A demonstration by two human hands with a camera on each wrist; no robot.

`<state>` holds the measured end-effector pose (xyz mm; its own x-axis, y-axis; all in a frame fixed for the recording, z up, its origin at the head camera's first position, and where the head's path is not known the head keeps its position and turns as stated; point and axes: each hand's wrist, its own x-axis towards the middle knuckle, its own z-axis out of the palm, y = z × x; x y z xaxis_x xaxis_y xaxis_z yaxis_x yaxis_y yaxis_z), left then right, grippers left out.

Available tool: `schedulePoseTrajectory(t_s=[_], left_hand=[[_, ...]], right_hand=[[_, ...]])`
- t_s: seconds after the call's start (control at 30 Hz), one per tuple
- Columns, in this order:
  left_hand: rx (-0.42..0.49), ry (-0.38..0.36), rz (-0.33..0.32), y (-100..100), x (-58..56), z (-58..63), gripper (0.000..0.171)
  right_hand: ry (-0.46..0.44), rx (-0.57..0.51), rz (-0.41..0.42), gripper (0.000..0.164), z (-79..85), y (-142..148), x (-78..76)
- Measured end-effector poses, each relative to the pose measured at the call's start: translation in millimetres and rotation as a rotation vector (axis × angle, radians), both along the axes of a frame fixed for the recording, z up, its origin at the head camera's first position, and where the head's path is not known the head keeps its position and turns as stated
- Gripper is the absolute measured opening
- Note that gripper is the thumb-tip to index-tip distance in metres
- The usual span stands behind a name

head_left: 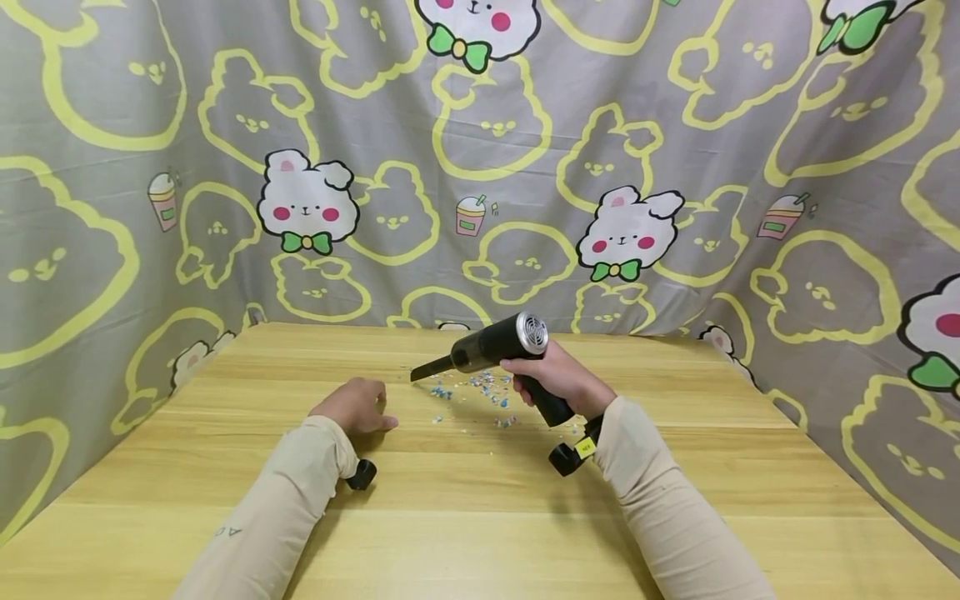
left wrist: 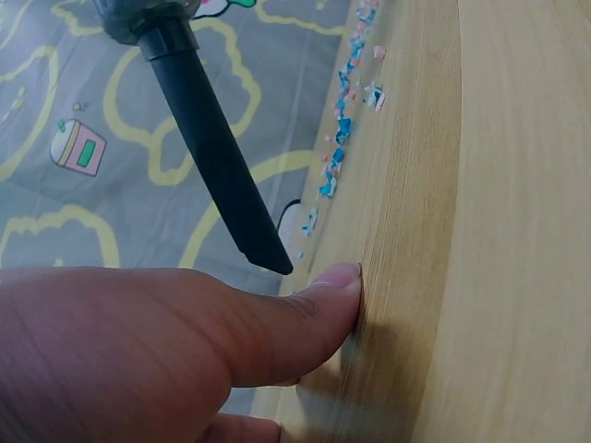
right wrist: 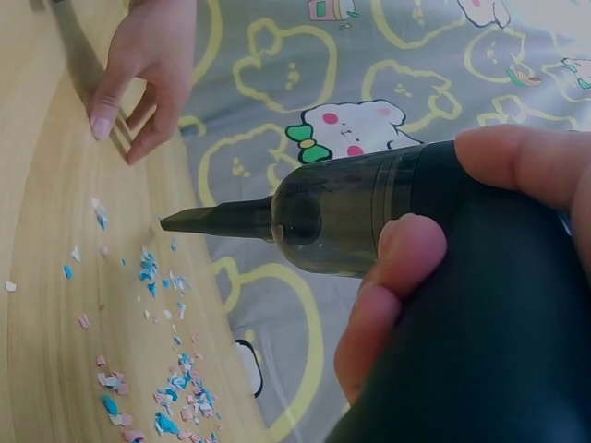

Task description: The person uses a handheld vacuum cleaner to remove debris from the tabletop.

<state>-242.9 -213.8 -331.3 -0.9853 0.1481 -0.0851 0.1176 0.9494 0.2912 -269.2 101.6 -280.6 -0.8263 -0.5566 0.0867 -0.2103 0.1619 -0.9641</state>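
Backing the wooden tabletop (head_left: 465,533) and its coloured scraps (head_left: 486,382), grey bunny-print fabric (head_left: 408,137)

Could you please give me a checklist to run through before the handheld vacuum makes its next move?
1. Handheld vacuum gripped by the right hand: ok.
2. Nozzle down at the scraps: not ok; it appears raised above the table.
3. Left hand clear of the scraps: ok; it is to their left.
4. Scraps gathered together: not ok; they lie scattered.
5. Handheld vacuum switched on: cannot tell.
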Motion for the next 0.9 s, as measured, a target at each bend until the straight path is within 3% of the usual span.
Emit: schedulePoseTrajectory(t_s=[0.6, 0.9], left_hand=[[-0.003, 0.004, 0.0, -1, -4.3, -1.5, 0.047], [-0.004, 0.0, 0.001, -1, -4.4, -1.2, 0.047]], right_hand=[[-0.03, 0.013, -0.022, 0.038, -5.5, -10, 0.2], [0.004, 0.043, -0.026, 0.037, -9.6, -14, -0.6]])
